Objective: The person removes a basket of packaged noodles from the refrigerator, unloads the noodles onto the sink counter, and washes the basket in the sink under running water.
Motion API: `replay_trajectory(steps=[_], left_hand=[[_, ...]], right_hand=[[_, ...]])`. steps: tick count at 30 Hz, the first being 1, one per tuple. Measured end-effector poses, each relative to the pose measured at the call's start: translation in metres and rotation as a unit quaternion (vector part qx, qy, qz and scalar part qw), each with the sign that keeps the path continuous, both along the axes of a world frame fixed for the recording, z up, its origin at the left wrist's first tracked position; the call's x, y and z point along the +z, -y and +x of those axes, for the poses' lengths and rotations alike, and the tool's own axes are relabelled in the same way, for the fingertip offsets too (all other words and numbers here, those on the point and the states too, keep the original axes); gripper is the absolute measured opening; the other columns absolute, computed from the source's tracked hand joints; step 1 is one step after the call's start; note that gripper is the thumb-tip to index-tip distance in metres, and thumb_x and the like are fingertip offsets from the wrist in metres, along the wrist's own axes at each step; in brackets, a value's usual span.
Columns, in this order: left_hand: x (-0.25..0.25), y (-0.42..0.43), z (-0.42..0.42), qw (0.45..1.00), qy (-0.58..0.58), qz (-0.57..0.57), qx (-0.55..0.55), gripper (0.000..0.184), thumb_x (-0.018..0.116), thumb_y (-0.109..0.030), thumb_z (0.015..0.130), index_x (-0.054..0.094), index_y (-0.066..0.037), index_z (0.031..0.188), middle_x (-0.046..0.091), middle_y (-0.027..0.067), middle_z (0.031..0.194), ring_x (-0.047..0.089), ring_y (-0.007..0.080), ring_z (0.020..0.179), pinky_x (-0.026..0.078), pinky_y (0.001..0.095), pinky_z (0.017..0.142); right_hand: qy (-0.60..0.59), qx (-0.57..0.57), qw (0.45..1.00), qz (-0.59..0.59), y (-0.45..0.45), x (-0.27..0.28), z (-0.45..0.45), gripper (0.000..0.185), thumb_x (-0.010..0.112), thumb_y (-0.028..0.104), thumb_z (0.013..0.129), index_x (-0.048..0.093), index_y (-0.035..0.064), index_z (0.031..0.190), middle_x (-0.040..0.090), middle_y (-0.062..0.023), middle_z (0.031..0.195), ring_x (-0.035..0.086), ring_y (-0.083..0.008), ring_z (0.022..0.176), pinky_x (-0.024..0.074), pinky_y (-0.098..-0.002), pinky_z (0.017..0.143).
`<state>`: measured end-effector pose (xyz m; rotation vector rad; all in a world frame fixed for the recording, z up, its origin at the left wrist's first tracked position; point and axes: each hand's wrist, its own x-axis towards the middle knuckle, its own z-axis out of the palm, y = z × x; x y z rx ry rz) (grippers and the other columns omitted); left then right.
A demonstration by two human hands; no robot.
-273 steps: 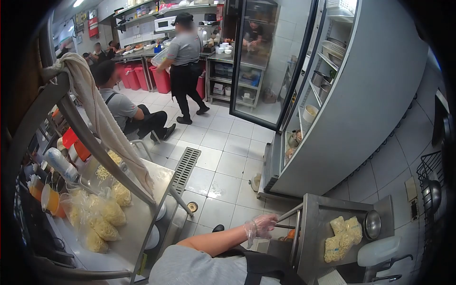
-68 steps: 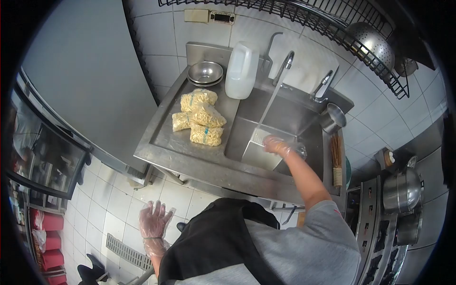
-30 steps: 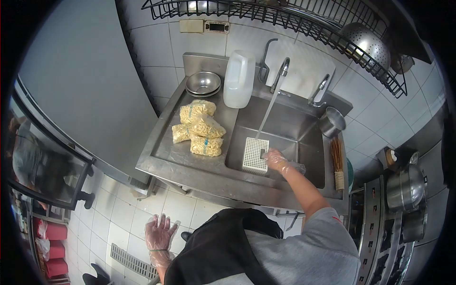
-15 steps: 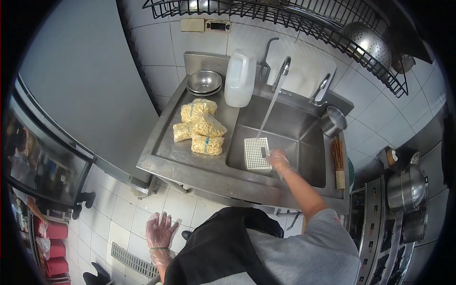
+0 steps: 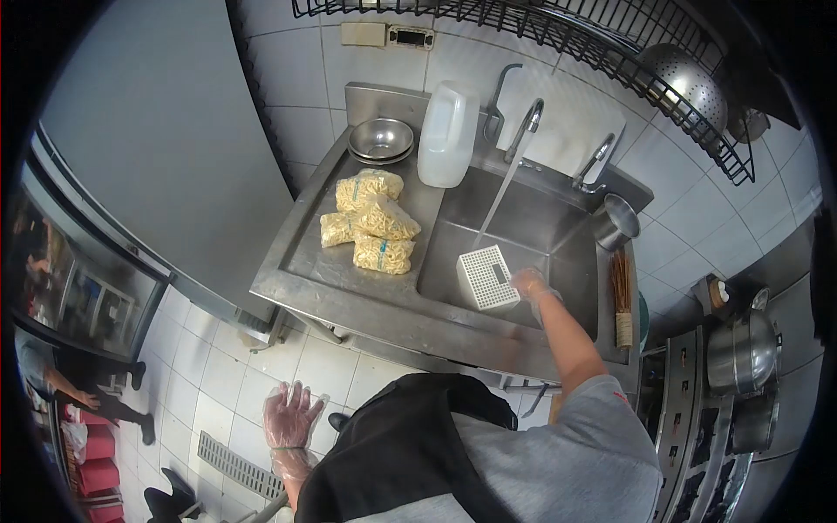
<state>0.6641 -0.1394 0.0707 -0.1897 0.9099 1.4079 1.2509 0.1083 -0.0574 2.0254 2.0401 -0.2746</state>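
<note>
A white perforated basket (image 5: 490, 277) is tilted in the metal sink (image 5: 567, 248), its holed face turned up. My right hand (image 5: 530, 283), in a clear plastic glove, grips its right side. Water runs from the faucet (image 5: 534, 113) into the sink beside the basket's top edge. My left hand (image 5: 292, 417), also gloved, hangs over the floor left of my body with its fingers spread and nothing in it. Several bags of noodles (image 5: 384, 254) lie piled on the drainboard to the left of the sink.
Metal bowls (image 5: 381, 139) and a plastic jug (image 5: 447, 135) stand behind the bags. A metal pot (image 5: 615, 222) and a bundle of sticks (image 5: 622, 301) are at the sink's right. A wire rack (image 5: 558, 44) hangs above. Another person's arm (image 5: 70, 390) shows at far left.
The basket, held in my right hand, has gone from lying low in the sink to tilted, and has shifted right. My left hand stays spread. Another person has come into view at far left.
</note>
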Motion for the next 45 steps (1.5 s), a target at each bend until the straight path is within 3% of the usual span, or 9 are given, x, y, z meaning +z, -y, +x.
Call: replay_trajectory(steps=[4, 15, 21, 28, 32, 36, 39, 42, 45], left_hand=[[-0.001, 0.001, 0.0, 1.0, 0.007, 0.006, -0.002, 0.046, 0.054, -0.023, 0.078, 0.039, -0.011, 0.12, 0.041, 0.0114, 0.122, 0.046, 0.0276, 0.104, 0.034, 0.0622, 0.094], [-0.005, -0.002, 0.003, 1.0, 0.016, 0.024, -0.007, 0.05, 0.056, -0.023, 0.078, 0.036, -0.009, 0.122, 0.035, 0.0136, 0.129, 0.038, 0.03, 0.116, 0.032, 0.0619, 0.095], [-0.004, -0.005, 0.006, 1.0, 0.01, 0.018, -0.016, 0.048, 0.055, -0.022, 0.078, 0.038, -0.009, 0.121, 0.037, 0.0135, 0.127, 0.041, 0.0301, 0.112, 0.032, 0.061, 0.095], [-0.003, -0.003, 0.006, 0.999, 0.013, 0.031, -0.022, 0.041, 0.054, -0.022, 0.079, 0.042, -0.011, 0.116, 0.039, 0.0125, 0.125, 0.044, 0.0284, 0.108, 0.034, 0.0604, 0.093], [-0.004, 0.004, 0.003, 1.0, 0.005, 0.018, -0.005, 0.037, 0.054, -0.023, 0.079, 0.045, -0.013, 0.113, 0.039, 0.012, 0.124, 0.043, 0.0283, 0.109, 0.034, 0.0595, 0.093], [-0.002, 0.008, 0.005, 1.0, 0.005, 0.001, 0.003, 0.036, 0.053, -0.023, 0.08, 0.045, -0.013, 0.113, 0.039, 0.0119, 0.125, 0.042, 0.028, 0.111, 0.034, 0.0594, 0.093], [-0.004, 0.006, 0.004, 1.0, 0.013, 0.008, -0.005, 0.036, 0.051, -0.023, 0.08, 0.044, -0.012, 0.114, 0.038, 0.0118, 0.126, 0.041, 0.0283, 0.113, 0.034, 0.0598, 0.094], [0.006, -0.001, 0.009, 1.0, 0.012, 0.001, -0.002, 0.03, 0.051, -0.021, 0.079, 0.048, -0.011, 0.107, 0.041, 0.0123, 0.123, 0.043, 0.0286, 0.112, 0.029, 0.0593, 0.097], [0.011, -0.006, 0.012, 1.0, 0.009, 0.003, -0.003, 0.028, 0.051, -0.02, 0.078, 0.05, -0.01, 0.104, 0.043, 0.0124, 0.121, 0.043, 0.0288, 0.112, 0.027, 0.0593, 0.099]], right_hand=[[0.011, -0.017, 1.0, -0.006, -0.007, -0.017, 0.016, 0.031, 0.048, 0.027, 0.078, 0.068, 0.0058, 0.089, 0.064, -0.0168, 0.096, 0.062, -0.0321, 0.089, 0.046, -0.041, 0.082], [-0.105, -0.135, 0.985, 0.03, 0.037, 0.086, -0.043, 0.035, 0.052, 0.032, 0.076, 0.065, 0.0094, 0.1, 0.062, -0.0174, 0.103, 0.058, -0.0347, 0.096, 0.0447, -0.0397, 0.086], [-0.253, -0.135, 0.933, 0.218, 0.032, 0.083, -0.054, 0.034, 0.057, 0.027, 0.073, 0.063, 0.0026, 0.096, 0.062, -0.0202, 0.098, 0.058, -0.0357, 0.097, 0.0459, -0.0386, 0.086], [-0.055, -0.199, 0.977, 0.059, -0.007, 0.044, -0.047, 0.037, 0.058, 0.03, 0.073, 0.063, 0.0045, 0.099, 0.062, -0.0186, 0.103, 0.058, -0.0333, 0.101, 0.0453, -0.0388, 0.089], [-0.006, -0.057, 0.998, -0.04, -0.021, -0.001, -0.006, 0.038, 0.058, 0.027, 0.074, 0.06, 0.0004, 0.102, 0.062, -0.0191, 0.102, 0.059, -0.033, 0.098, 0.046, -0.0392, 0.088], [-0.257, -0.347, 0.898, -0.085, 0.025, 0.108, -0.074, 0.034, 0.059, 0.022, 0.076, 0.06, 0.0009, 0.103, 0.064, -0.0176, 0.097, 0.062, -0.0327, 0.092, 0.0479, -0.0386, 0.084], [-0.204, -0.323, 0.924, 0.008, 0.014, 0.065, -0.052, 0.033, 0.059, 0.021, 0.078, 0.06, 0.0045, 0.106, 0.064, -0.0155, 0.093, 0.062, -0.0316, 0.089, 0.0492, -0.0388, 0.081], [-0.091, -0.11, 0.975, 0.173, 0.039, 0.104, -0.072, 0.029, 0.06, 0.02, 0.078, 0.06, 0.0058, 0.104, 0.063, -0.0141, 0.094, 0.06, -0.0307, 0.09, 0.0447, -0.0408, 0.088], [-0.068, 0.07, 0.991, 0.09, 0.035, 0.098, -0.054, 0.038, 0.064, 0.023, 0.076, 0.057, 0.016, 0.113, 0.055, -0.0141, 0.11, 0.051, -0.0327, 0.107, 0.0414, -0.0416, 0.092]])
